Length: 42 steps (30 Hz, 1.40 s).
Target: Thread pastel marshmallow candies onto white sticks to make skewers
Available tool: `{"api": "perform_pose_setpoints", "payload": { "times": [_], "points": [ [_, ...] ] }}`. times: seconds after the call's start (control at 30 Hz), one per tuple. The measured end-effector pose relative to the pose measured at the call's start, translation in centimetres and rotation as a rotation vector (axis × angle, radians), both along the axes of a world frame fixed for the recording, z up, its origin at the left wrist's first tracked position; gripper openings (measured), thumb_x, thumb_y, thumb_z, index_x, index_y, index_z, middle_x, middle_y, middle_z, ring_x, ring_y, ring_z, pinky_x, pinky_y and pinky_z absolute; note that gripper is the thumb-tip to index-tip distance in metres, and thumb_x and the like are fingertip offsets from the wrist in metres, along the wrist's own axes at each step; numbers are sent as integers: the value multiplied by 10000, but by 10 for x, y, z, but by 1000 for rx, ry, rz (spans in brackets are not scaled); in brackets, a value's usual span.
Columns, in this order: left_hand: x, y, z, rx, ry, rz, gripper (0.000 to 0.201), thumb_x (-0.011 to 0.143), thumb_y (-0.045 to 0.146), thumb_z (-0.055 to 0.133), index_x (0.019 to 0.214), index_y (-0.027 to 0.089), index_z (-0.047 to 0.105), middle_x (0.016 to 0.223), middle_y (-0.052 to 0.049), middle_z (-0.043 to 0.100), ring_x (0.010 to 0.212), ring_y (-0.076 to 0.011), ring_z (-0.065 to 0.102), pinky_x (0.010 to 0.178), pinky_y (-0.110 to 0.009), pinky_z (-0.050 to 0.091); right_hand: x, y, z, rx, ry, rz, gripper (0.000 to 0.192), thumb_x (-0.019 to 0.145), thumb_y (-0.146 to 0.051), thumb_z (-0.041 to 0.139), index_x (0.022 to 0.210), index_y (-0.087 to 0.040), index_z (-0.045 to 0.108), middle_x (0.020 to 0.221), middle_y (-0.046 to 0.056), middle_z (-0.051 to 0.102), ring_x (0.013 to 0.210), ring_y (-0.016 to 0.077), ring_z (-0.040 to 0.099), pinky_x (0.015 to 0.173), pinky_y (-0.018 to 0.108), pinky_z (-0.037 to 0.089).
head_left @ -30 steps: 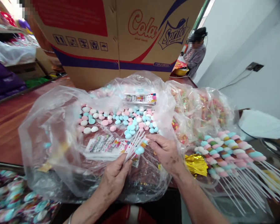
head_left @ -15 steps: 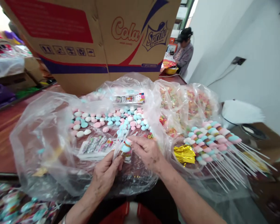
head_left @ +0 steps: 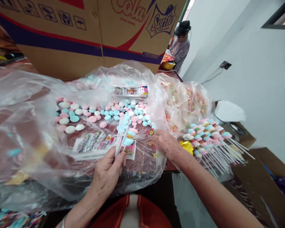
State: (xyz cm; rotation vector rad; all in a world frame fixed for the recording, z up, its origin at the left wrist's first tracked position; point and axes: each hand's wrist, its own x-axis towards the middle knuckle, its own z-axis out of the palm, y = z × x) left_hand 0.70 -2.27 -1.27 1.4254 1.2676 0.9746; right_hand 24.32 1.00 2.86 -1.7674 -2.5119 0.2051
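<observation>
Left hand [head_left: 108, 172] pinches a bunch of white sticks [head_left: 120, 139], fingers closed around their lower ends; one stick carries a pink, orange and blue candy stack [head_left: 130, 136] just above the fingers. Right hand [head_left: 165, 144] lies palm down beside the left, fingers loosely spread over small ring candies [head_left: 150, 138] on the plastic, gripping nothing that shows. Printed cards [head_left: 95, 145] lie just left of the left fingers. Loose pastel candies [head_left: 97, 114] are scattered beyond both hands inside an open clear plastic bag [head_left: 26, 126] on the counter [head_left: 14, 76]. Finished candy skewers [head_left: 209, 136] are piled right of the right hand, gold foil [head_left: 187, 145] touching the wrist. Cardboard box [head_left: 85, 31] stands behind; another person [head_left: 180, 44] is far back.
</observation>
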Motion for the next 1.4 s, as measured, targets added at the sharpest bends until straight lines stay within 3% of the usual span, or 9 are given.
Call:
{"api": "perform_pose_setpoints", "payload": {
  "times": [0.27, 0.5, 0.63, 0.73, 0.87, 0.97, 1.13, 1.3, 1.4],
  "points": [
    [0, -1, -1, -3, 63, 6, 335, 906, 421, 492, 639, 219, 510, 505, 63, 429, 456, -109, 378, 432, -227, 276, 2, 4, 3, -56, 187, -30, 194, 889, -107, 511, 783, -186, 653, 805, 18, 633, 759, 149, 558, 697, 252, 409],
    [2, 1, 1, -31, 58, 1, 340, 890, 443, 509, 634, 219, 516, 489, 63, 416, 456, -110, 378, 420, -225, 261, -8, 2, -5, -133, 1, 13, 173, 902, -135, 545, 795, -187, 670, 841, 58, 648, 814, 179, 577, 728, 274, 418],
    [2, 1, 3, -22, 83, -11, 334, 887, 438, 507, 638, 217, 521, 496, 59, 421, 481, -118, 399, 437, -225, 276, -10, -6, -5, -73, 51, -22, 150, 858, -104, 552, 752, -179, 626, 872, 75, 645, 841, 190, 568, 746, 285, 435],
    [2, 1, 4, 27, 132, -25, 318, 882, 415, 509, 638, 213, 535, 533, 51, 464, 513, -123, 434, 491, -228, 329, -13, -9, -5, -48, 407, -157, 117, 787, -88, 559, 771, -196, 599, 797, 24, 633, 748, 161, 566, 687, 266, 452],
    [2, 1, 4, 34, 171, -82, 300, 866, 406, 503, 650, 209, 568, 552, 41, 507, 529, -136, 471, 531, -238, 367, -17, -1, -7, -100, 1259, -346, 120, 778, -222, 608, 895, -205, 622, 748, -21, 641, 635, 133, 595, 590, 248, 488],
    [4, 1, 5, 34, 205, -85, 315, 852, 407, 502, 614, 209, 561, 538, 39, 504, 517, -139, 465, 525, -243, 360, -21, 6, -10, -161, 1537, -362, 195, 739, -278, 687, 914, -194, 670, 768, -8, 685, 670, 143, 639, 661, 281, 535],
    [7, 2, 7, 52, 227, -79, 311, 851, 401, 494, 618, 209, 571, 541, 40, 499, 527, -144, 472, 537, -246, 366, -25, 2, -14, -147, 1506, -357, 234, 744, -274, 711, 969, -214, 717, 906, 17, 749, 814, 179, 691, 779, 325, 557],
    [8, 3, 6, 51, 233, -64, 317, 857, 405, 487, 618, 210, 558, 556, 38, 518, 542, -147, 491, 553, -246, 378, -26, -8, -11, 93, 1216, -283, 226, 839, -223, 611, 1017, -242, 749, 1045, 19, 748, 1000, 187, 675, 953, 350, 512],
    [7, 3, 5, 52, 235, -64, 322, 865, 406, 482, 618, 210, 551, 545, 43, 506, 525, -141, 476, 538, -242, 370, -33, -12, -15, 116, 1204, -255, 237, 856, -209, 586, 1014, -251, 758, 1084, 11, 747, 1045, 182, 669, 986, 347, 500]
  ]
}}
